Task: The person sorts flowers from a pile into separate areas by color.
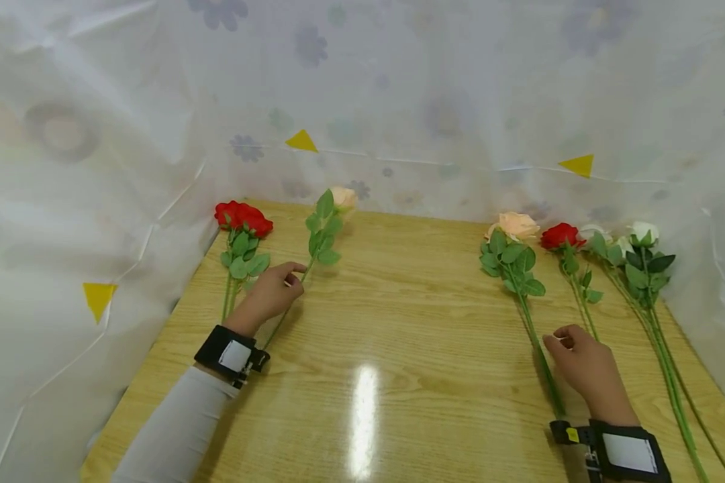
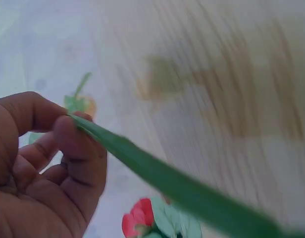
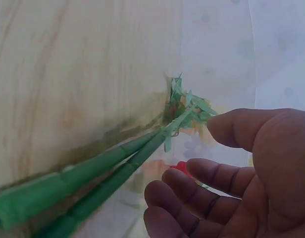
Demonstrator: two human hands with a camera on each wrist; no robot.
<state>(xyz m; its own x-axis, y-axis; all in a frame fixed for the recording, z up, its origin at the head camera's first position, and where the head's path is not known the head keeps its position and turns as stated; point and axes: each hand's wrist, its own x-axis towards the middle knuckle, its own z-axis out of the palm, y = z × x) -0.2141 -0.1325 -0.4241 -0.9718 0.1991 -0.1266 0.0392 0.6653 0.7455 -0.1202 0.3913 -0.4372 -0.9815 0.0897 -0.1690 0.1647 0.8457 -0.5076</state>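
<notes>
My left hand (image 1: 270, 295) pinches the green stem (image 2: 167, 173) of a peach rose (image 1: 344, 198) between thumb and index finger. The rose tilts over the table's left half, its bloom toward the back edge. Two red roses (image 1: 244, 218) lie just left of that hand, their stems partly hidden by it. My right hand (image 1: 589, 372) hovers beside the stems (image 3: 127, 158) of the peach roses (image 1: 516, 227) on the right. Its fingers are loosely bent, the thumb stands apart from them, and nothing is held between.
A red rose (image 1: 560, 236) lies beyond the right hand, and white roses (image 1: 643, 233) lie along the right edge. The wooden table (image 1: 411, 302) is bordered by a pale patterned curtain (image 1: 399, 87) with yellow triangles, behind and at both sides.
</notes>
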